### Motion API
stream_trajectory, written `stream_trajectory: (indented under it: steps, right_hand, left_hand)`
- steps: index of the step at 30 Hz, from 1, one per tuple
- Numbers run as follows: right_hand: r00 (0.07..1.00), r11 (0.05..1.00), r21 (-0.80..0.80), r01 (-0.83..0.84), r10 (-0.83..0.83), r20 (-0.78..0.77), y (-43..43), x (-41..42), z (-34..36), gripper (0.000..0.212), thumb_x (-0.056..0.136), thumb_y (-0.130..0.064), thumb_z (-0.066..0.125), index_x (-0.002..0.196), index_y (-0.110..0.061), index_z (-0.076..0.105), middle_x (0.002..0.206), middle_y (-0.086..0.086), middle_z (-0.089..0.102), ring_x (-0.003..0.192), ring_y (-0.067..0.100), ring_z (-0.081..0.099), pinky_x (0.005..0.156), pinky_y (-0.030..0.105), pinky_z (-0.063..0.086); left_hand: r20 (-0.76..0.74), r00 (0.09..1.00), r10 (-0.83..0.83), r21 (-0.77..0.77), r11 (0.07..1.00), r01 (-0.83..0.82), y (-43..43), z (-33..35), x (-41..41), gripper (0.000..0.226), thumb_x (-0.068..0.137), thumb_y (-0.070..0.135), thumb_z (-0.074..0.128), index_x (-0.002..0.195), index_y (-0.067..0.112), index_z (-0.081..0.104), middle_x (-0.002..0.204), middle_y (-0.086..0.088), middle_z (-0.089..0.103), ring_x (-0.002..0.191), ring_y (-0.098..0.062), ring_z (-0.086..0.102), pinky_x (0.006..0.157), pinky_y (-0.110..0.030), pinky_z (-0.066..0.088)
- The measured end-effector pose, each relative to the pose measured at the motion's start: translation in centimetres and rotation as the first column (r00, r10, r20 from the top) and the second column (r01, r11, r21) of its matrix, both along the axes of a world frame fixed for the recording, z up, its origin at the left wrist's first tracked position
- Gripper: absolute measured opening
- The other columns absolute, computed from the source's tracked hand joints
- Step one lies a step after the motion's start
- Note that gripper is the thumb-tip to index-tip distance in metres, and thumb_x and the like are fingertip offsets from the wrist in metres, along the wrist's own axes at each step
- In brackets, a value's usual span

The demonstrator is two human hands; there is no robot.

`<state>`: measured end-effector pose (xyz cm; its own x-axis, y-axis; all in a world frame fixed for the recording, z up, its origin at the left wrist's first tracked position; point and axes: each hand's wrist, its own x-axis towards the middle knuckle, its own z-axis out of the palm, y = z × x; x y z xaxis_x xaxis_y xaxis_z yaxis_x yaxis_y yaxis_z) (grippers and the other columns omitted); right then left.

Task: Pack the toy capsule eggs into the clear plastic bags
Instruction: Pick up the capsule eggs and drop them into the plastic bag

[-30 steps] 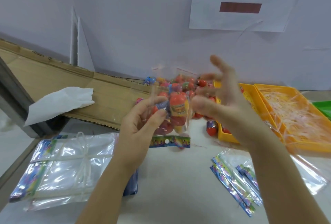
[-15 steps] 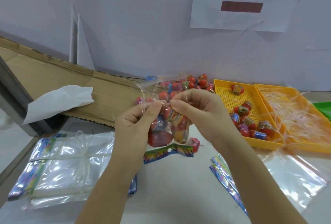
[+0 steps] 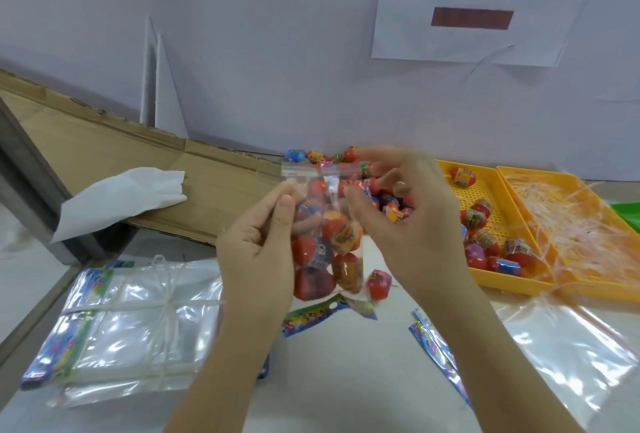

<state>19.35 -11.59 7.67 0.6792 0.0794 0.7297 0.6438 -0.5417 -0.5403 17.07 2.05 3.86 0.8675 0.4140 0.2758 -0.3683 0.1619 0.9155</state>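
A clear plastic bag (image 3: pixel 325 245) filled with several red and orange capsule eggs hangs upright above the table, its colourful header strip at the bottom. My left hand (image 3: pixel 259 249) pinches the bag's left edge near the top. My right hand (image 3: pixel 401 214) pinches the right side near the bag's zip strip, with its other fingers spread and blurred. A loose red egg (image 3: pixel 379 284) lies on the table just right of the bag. More eggs are piled against the wall (image 3: pixel 311 156) behind the bag.
A yellow tray (image 3: pixel 502 224) with several eggs stands to the right, beside another yellow tray (image 3: pixel 585 235) of plastic shreds. A tied bundle of empty bags (image 3: pixel 128 325) lies at the left. Loose bags (image 3: pixel 554 356) lie at the right. Cardboard (image 3: pixel 104 155) with a white cloth (image 3: pixel 128 193) sits behind.
My right hand came in to pinch the bag top beside my left, and its fingers have now spread out again. The top of the bag stands straighter and higher.
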Motion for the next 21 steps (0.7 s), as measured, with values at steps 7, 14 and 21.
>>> stream_trajectory:
  steps: [7, 14, 21]
  right_hand:
    - [0.991, 0.969, -0.241, -0.054, 0.082, 0.106, -0.1, -0.2, -0.1, 0.016, 0.088, -0.016, 0.067, 0.101, -0.012, 0.074, 0.096, -0.001, 0.072, 0.087, 0.018, 0.066, 0.074, 0.043, 0.053]
    - [0.961, 0.919, -0.363, 0.155, -0.056, 0.270, 0.0, 0.0, -0.4, 0.014, 0.088, -0.021, 0.064, 0.085, -0.014, 0.076, 0.080, -0.002, 0.072, 0.070, 0.019, 0.062, 0.065, 0.033, 0.046]
    - [0.919, 0.910, -0.281, 0.306, -0.206, 0.336, -1.6, 0.8, -0.3, 0.013, 0.081, -0.016, 0.062, 0.069, -0.013, 0.068, 0.065, -0.004, 0.064, 0.059, 0.015, 0.055, 0.064, 0.031, 0.041]
  left_hand:
    - [0.152, 0.988, -0.020, 0.334, 0.942, -0.033, -0.8, 0.0, -0.8, 0.026, 0.097, 0.017, 0.053, 0.113, 0.035, 0.063, 0.088, 0.029, 0.072, 0.078, 0.004, 0.071, 0.067, -0.013, 0.056]
    - [0.239, 0.970, 0.040, 0.665, 0.722, -0.194, -0.7, -0.4, -0.9, 0.031, 0.092, 0.008, 0.053, 0.118, 0.012, 0.067, 0.063, 0.018, 0.054, 0.058, 0.004, 0.049, 0.059, -0.001, 0.037]
    - [0.224, 0.969, 0.104, 0.654, 0.721, -0.229, -0.4, -0.9, -0.6, 0.027, 0.096, 0.007, 0.052, 0.109, 0.020, 0.073, 0.072, 0.023, 0.064, 0.063, 0.012, 0.059, 0.062, -0.002, 0.043]
